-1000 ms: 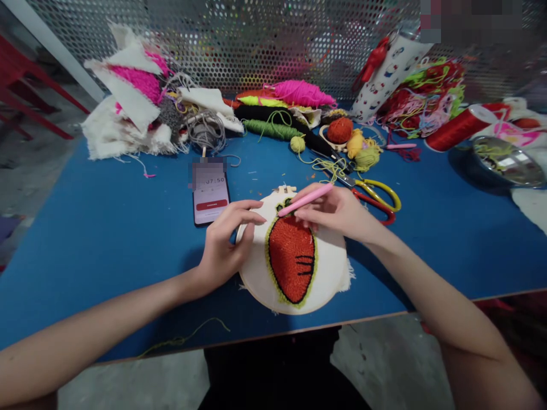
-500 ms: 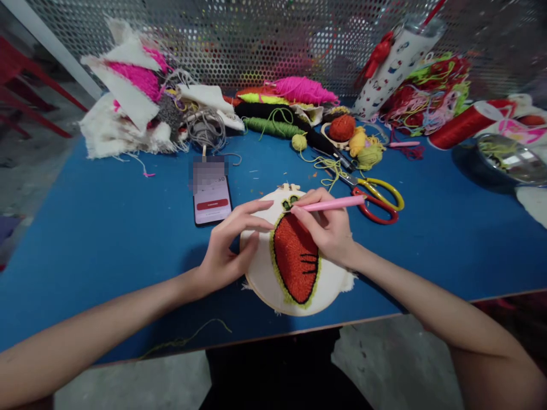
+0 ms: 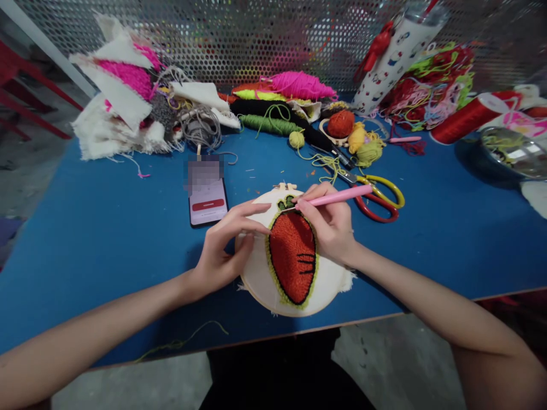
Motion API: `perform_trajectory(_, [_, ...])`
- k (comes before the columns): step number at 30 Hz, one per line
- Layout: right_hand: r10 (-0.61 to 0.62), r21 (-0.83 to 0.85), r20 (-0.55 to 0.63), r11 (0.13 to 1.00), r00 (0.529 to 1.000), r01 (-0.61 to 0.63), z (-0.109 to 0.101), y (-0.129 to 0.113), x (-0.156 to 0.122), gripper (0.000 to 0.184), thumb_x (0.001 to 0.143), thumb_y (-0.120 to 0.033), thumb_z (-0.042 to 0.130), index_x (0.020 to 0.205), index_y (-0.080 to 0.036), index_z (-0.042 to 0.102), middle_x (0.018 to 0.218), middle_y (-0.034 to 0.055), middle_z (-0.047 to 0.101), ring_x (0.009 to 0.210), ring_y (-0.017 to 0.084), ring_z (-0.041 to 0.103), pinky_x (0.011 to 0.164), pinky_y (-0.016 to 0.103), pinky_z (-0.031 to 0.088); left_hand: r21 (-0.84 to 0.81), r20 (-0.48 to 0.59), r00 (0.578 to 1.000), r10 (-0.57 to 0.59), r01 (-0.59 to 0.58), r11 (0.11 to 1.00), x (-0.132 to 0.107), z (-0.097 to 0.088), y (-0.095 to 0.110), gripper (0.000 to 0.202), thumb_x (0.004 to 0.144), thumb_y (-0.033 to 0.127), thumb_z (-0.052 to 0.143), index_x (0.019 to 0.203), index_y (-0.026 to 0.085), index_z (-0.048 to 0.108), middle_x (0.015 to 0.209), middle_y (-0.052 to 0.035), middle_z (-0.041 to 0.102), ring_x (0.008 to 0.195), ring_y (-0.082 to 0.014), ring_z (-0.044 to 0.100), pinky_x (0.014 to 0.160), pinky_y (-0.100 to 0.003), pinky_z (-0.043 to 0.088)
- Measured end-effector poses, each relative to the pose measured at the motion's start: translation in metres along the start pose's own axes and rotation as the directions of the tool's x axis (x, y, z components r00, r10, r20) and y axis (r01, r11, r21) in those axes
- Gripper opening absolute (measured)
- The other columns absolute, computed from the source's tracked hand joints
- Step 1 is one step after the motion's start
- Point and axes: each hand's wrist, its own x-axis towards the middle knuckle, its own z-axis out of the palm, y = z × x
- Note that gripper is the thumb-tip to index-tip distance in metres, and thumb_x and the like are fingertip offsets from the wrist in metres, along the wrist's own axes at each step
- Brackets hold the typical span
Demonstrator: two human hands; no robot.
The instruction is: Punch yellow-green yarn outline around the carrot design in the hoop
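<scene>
Hands, head view: we see both of our hands meeting over the embroidery hoop (image 3: 294, 256), which lies flat on the blue desk (image 3: 98, 228) close to its near edge.
Left hand (image 3: 220, 250): its fingers are spread along the hoop's left rim, index finger stretched across the white cloth towards the needle tip. We judge this grip pins the hoop down and keeps the cloth taut where the stitching goes in.
Right hand (image 3: 331, 228): it pinches the pink punch needle (image 3: 337, 197) like a pen, low near the tip, with the handle slanting up and to the right. The tip touches the cloth at the top of the orange carrot (image 3: 293, 253), just below the green leaf patch (image 3: 287, 201); a low pinch gives control there.
Hoop: its screw clasp points away from us, so the carrot stands upright to our eyes.
Within reach: yellow-handled scissors (image 3: 380, 188) and red-handled scissors (image 3: 378, 208) lie just right of the needle hand.
Phone (image 3: 206, 196): it lies face up just left of the hoop, readable at a glance.
Supplies: yarn skeins (image 3: 282, 102) and cloth scraps (image 3: 123, 108) are pushed back against the perforated screen (image 3: 239, 40), well apart from the hoop.
</scene>
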Motion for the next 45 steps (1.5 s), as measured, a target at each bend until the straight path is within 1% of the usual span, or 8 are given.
perform_trajectory(7, [-0.143, -0.098, 0.058, 0.984, 0.988, 0.148, 0.0010, -0.0004, 0.0004, 0.009, 0.091, -0.016, 0.057, 0.088, -0.024, 0.059, 0.082, 0.0001, 0.058, 0.080, 0.016, 0.060, 0.072, 0.035, 0.050, 0.000, -0.016, 1.000, 0.016, -0.016, 1.000, 0.0004, 0.0006, -0.0003, 0.020, 0.092, 0.008, 0.051, 0.097, 0.019, 0.068, 0.129, -0.0121, 0.065, 0.125, -0.0231, 0.060, 0.110, -0.047, 0.046])
perform_trajectory(12, [-0.285, -0.234, 0.174, 0.918, 0.943, 0.321, 0.0023, 0.0006, 0.0009, 0.012, 0.089, -0.015, 0.059, 0.095, -0.026, 0.059, 0.084, 0.0013, 0.063, 0.082, 0.018, 0.061, 0.075, 0.040, 0.052, 0.022, -0.030, 0.998, 0.046, -0.046, 0.999, 0.0011, 0.0012, 0.0015, 0.021, 0.091, 0.005, 0.052, 0.095, 0.018, 0.068, 0.129, -0.0124, 0.065, 0.125, -0.0226, 0.060, 0.110, -0.046, 0.047])
perform_trajectory(17, [-0.295, -0.404, 0.250, 0.834, 0.922, 0.377, 0.0058, -0.0004, 0.0022, 0.004, 0.091, -0.021, 0.060, 0.088, -0.024, 0.061, 0.077, 0.0006, 0.065, 0.075, 0.017, 0.060, 0.072, 0.038, 0.047, 0.016, -0.006, 0.995, 0.098, -0.098, 0.995, 0.0018, 0.0004, 0.0035, 0.024, 0.089, 0.002, 0.050, 0.094, 0.018, 0.067, 0.125, -0.0121, 0.067, 0.122, -0.0223, 0.062, 0.111, -0.048, 0.045])
perform_trajectory(21, [-0.197, -0.451, 0.266, 0.839, 0.944, 0.303, 0.0069, -0.0040, 0.0028, 0.008, 0.091, -0.026, 0.063, 0.083, -0.023, 0.061, 0.074, -0.0010, 0.065, 0.071, 0.015, 0.058, 0.074, 0.036, 0.043, 0.025, 0.000, 0.997, 0.076, -0.076, 0.997, 0.0014, 0.0007, 0.0046, 0.021, 0.091, 0.005, 0.051, 0.095, 0.018, 0.067, 0.127, -0.0122, 0.066, 0.123, -0.0225, 0.061, 0.111, -0.047, 0.045])
perform_trajectory(26, [-0.056, -0.218, 0.126, 0.972, 0.991, 0.083, 0.0016, -0.0047, 0.0006, 0.003, 0.091, -0.024, 0.059, 0.089, -0.023, 0.060, 0.084, 0.0008, 0.063, 0.078, 0.015, 0.059, 0.073, 0.035, 0.047, 0.036, -0.003, 1.000, -0.009, 0.009, 0.999, 0.0006, 0.0012, 0.0022, 0.017, 0.096, 0.016, 0.051, 0.099, 0.019, 0.068, 0.132, -0.0131, 0.062, 0.124, -0.0223, 0.060, 0.108, -0.044, 0.048])
perform_trajectory(33, [-0.089, 0.029, 0.047, 0.996, 0.995, 0.088, -0.0020, 0.0026, -0.0016, 0.003, 0.090, -0.023, 0.059, 0.088, -0.025, 0.059, 0.084, 0.0002, 0.056, 0.087, 0.017, 0.060, 0.085, 0.040, 0.051, 0.019, 0.006, 1.000, -0.015, 0.015, 1.000, 0.0012, 0.0005, 0.0001, 0.018, 0.096, 0.019, 0.051, 0.097, 0.019, 0.069, 0.130, -0.0133, 0.064, 0.123, -0.0224, 0.060, 0.107, -0.045, 0.048])
perform_trajectory(41, [-0.029, 0.053, 0.015, 0.998, 0.999, 0.028, -0.0014, 0.0040, -0.0030, 0.004, 0.090, -0.028, 0.059, 0.088, -0.025, 0.058, 0.085, 0.0004, 0.057, 0.086, 0.017, 0.060, 0.081, 0.038, 0.050, 0.004, 0.006, 1.000, -0.017, 0.017, 1.000, 0.0011, 0.0003, 0.0008, 0.017, 0.096, 0.020, 0.052, 0.097, 0.019, 0.068, 0.130, -0.0136, 0.063, 0.123, -0.0232, 0.060, 0.107, -0.047, 0.047])
perform_trajectory(45, [-0.060, 0.025, 0.029, 0.998, 0.998, 0.060, -0.0013, 0.0029, -0.0013, 0.003, 0.090, -0.023, 0.059, 0.087, -0.024, 0.058, 0.084, 0.0003, 0.057, 0.085, 0.016, 0.060, 0.079, 0.038, 0.050, -0.015, 0.002, 1.000, -0.019, 0.019, 1.000, 0.0011, 0.0001, 0.0011, 0.016, 0.095, 0.019, 0.053, 0.096, 0.019, 0.069, 0.129, -0.0135, 0.064, 0.122, -0.0231, 0.061, 0.108, -0.046, 0.047])
